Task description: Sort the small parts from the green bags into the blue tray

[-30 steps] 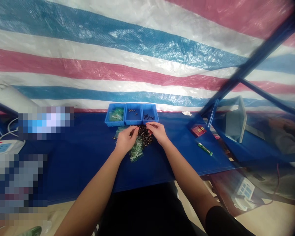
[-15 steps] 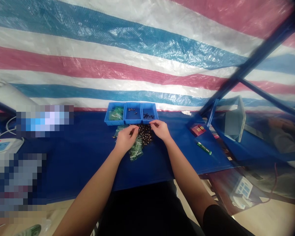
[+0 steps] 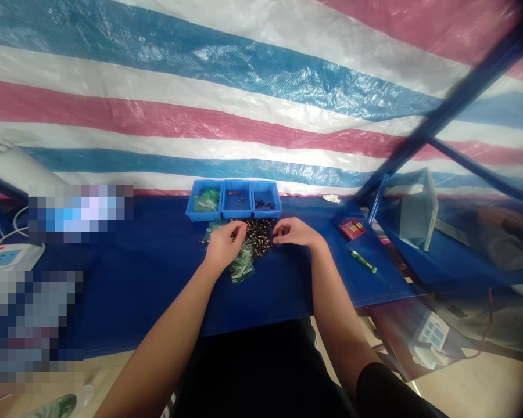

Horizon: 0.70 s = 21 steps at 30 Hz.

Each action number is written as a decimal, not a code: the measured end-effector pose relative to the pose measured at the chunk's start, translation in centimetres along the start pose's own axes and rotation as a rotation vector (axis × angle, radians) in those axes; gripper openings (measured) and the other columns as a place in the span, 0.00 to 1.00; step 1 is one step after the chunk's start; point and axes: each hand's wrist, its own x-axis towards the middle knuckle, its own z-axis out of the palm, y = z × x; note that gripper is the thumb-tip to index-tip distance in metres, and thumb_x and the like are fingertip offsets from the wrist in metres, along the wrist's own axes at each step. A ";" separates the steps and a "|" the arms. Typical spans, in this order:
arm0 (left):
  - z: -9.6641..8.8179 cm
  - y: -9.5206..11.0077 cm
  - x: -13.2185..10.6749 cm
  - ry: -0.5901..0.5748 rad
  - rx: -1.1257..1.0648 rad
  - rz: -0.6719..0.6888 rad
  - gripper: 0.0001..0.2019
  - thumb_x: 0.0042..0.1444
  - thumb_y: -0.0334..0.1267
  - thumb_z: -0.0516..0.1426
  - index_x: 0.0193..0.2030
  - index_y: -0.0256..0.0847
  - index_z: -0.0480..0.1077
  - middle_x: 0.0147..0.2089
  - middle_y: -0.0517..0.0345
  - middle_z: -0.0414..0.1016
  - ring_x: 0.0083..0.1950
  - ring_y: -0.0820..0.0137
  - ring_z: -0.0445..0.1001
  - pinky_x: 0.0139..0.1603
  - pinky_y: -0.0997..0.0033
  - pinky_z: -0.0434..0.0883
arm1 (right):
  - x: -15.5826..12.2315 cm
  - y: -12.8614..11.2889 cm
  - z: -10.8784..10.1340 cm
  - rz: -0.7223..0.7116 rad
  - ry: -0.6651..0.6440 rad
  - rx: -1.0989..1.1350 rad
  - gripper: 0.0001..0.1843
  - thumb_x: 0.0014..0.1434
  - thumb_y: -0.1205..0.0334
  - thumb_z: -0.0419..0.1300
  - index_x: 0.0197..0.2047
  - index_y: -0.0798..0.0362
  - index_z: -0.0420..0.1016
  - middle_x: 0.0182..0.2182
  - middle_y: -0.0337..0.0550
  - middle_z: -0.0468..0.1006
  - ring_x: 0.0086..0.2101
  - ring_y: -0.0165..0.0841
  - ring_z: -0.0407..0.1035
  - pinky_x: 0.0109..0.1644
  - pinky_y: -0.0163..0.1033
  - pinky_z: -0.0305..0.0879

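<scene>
A heap of small dark screws (image 3: 258, 235) lies on the blue table cover (image 3: 148, 273), just in front of three joined blue bins (image 3: 234, 200). Small clear bags with green print (image 3: 243, 264) are scattered beside the heap. My left hand (image 3: 225, 244) rests at the left edge of the heap, fingertips pinched together on something too small to make out. My right hand (image 3: 295, 233) sits at the right edge of the heap, fingers curled and pinched toward the screws. The left bin holds green bags, the middle and right bins hold a few dark screws.
A red box (image 3: 351, 229) and a green pen-like tube (image 3: 363, 262) lie to the right. A grey stand (image 3: 414, 212) and a slanting blue frame post (image 3: 436, 122) are at the far right. A white power strip (image 3: 6, 255) sits at the left. A striped tarp hangs behind.
My right hand has moved right and slightly toward me, from the far side of the heap to its right edge. The left hand has stayed in place.
</scene>
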 end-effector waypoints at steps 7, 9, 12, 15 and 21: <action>0.1 0.1 0.0 -0.015 -0.001 -0.002 0.15 0.65 0.47 0.51 0.43 0.42 0.75 0.31 0.59 0.77 0.28 0.71 0.72 0.31 0.73 0.66 | -0.5 -0.7 0.1 -0.036 -0.130 -0.167 0.22 0.35 0.48 0.75 0.32 0.51 0.80 0.34 0.41 0.75 0.34 0.33 0.67 0.33 0.34 0.59; 0.1 0.1 0.0 -0.018 -0.002 0.004 0.16 0.65 0.48 0.50 0.44 0.42 0.75 0.31 0.58 0.76 0.28 0.71 0.71 0.30 0.73 0.66 | -0.4 -0.7 0.2 -0.057 -0.133 -0.199 0.22 0.34 0.49 0.75 0.32 0.51 0.81 0.36 0.41 0.74 0.35 0.33 0.67 0.34 0.34 0.59; 0.2 0.0 0.0 -0.006 -0.001 0.009 0.16 0.65 0.48 0.50 0.43 0.42 0.75 0.31 0.58 0.76 0.29 0.70 0.72 0.30 0.73 0.66 | -0.2 -0.6 0.4 -0.053 -0.118 -0.216 0.20 0.36 0.50 0.75 0.31 0.50 0.82 0.35 0.41 0.74 0.35 0.33 0.67 0.33 0.34 0.60; 0.2 -0.1 0.0 -0.007 0.003 0.003 0.16 0.65 0.48 0.50 0.43 0.42 0.75 0.30 0.59 0.76 0.29 0.71 0.72 0.31 0.74 0.66 | 0.0 -0.3 0.5 -0.063 -0.083 -0.185 0.15 0.40 0.52 0.73 0.31 0.50 0.83 0.32 0.40 0.77 0.33 0.32 0.68 0.32 0.34 0.60; 0.1 0.1 0.0 -0.005 0.009 -0.001 0.16 0.65 0.48 0.50 0.43 0.42 0.75 0.31 0.59 0.76 0.29 0.71 0.72 0.31 0.73 0.67 | 0.3 0.0 0.8 -0.034 0.022 -0.149 0.08 0.51 0.58 0.66 0.33 0.51 0.82 0.27 0.39 0.79 0.27 0.30 0.70 0.29 0.33 0.60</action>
